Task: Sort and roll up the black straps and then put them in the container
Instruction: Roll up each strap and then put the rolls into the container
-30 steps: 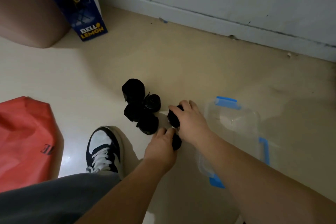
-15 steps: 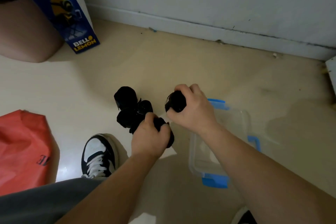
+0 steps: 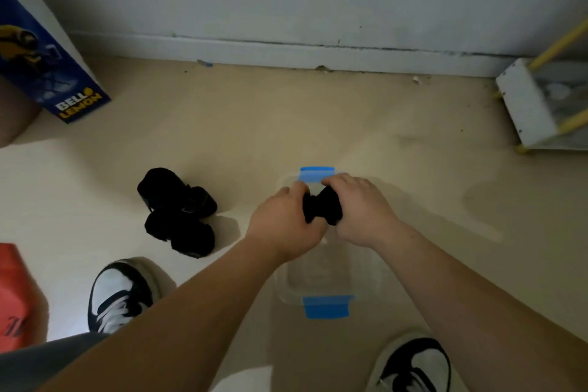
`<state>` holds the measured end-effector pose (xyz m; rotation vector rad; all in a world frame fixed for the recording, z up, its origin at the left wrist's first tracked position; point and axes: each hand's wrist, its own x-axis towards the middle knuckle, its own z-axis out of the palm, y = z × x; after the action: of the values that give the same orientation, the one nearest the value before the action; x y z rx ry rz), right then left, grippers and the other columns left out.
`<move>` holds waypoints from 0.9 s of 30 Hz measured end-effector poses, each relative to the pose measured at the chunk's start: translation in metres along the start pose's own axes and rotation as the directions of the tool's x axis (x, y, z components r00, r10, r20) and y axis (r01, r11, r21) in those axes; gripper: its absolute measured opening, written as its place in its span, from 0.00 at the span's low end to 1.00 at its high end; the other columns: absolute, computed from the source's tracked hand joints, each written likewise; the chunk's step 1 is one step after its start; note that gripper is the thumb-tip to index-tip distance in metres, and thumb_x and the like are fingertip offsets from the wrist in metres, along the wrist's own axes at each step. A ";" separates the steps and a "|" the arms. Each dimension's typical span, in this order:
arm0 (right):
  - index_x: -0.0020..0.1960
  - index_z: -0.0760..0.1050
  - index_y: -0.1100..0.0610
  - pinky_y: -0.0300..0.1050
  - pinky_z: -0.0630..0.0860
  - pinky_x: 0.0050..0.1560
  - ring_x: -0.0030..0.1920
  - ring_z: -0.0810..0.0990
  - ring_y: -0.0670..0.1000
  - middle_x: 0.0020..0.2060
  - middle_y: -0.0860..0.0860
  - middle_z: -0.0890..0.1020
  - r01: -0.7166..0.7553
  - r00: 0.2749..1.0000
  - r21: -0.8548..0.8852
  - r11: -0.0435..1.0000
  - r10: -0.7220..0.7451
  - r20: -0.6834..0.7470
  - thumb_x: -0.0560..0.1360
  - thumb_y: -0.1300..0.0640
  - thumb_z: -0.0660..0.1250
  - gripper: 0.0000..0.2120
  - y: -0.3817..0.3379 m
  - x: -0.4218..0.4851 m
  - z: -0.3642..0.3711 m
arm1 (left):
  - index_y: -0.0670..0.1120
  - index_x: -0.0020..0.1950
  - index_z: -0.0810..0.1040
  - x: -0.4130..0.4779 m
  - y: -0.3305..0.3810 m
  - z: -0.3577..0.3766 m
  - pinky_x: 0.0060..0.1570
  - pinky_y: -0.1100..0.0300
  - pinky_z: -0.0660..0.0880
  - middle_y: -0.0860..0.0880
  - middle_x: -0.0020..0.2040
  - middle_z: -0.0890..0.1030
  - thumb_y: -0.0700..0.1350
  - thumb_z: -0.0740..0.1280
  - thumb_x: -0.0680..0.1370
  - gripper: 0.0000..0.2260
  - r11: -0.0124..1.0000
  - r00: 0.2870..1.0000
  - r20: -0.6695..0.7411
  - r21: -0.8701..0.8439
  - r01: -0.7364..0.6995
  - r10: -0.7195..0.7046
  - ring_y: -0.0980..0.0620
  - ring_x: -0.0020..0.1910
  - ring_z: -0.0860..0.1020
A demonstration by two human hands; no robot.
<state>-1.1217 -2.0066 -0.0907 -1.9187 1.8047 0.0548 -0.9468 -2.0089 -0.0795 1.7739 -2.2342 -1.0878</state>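
Over the clear plastic container with blue clips (image 3: pixel 327 307): left hand (image 3: pixel 286 223) and right hand (image 3: pixel 359 210) together grip rolled black straps (image 3: pixel 321 207). Cluster of black rolls (image 3: pixel 178 213) on floor (image 3: pixel 254 124), left of container.

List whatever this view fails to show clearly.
Head view only:
- Held rolls: count unclear, because the left hand and right hand cover them.
- Container: the hands and forearms hide most of the inside.
- Floor pile: the black rolls merge in the dim light, so their number is uncertain.
- Red bag: cut off by the left edge, and its print is unreadable.
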 end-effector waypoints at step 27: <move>0.66 0.71 0.51 0.46 0.70 0.50 0.62 0.74 0.54 0.59 0.50 0.76 -0.150 0.987 0.012 0.989 0.150 -0.061 0.80 0.48 0.67 0.16 -0.012 0.005 0.057 | 0.49 0.64 0.77 0.027 -0.049 0.031 0.55 0.49 0.76 0.46 0.66 0.76 0.45 0.74 0.73 0.20 0.917 0.937 -0.225 0.359 -0.175 0.267 0.43 0.60 0.76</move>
<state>-1.0927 -1.9895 -0.1388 -1.7948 1.9847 0.0409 -0.9303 -2.0218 -0.1406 1.5970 -2.4738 -0.4098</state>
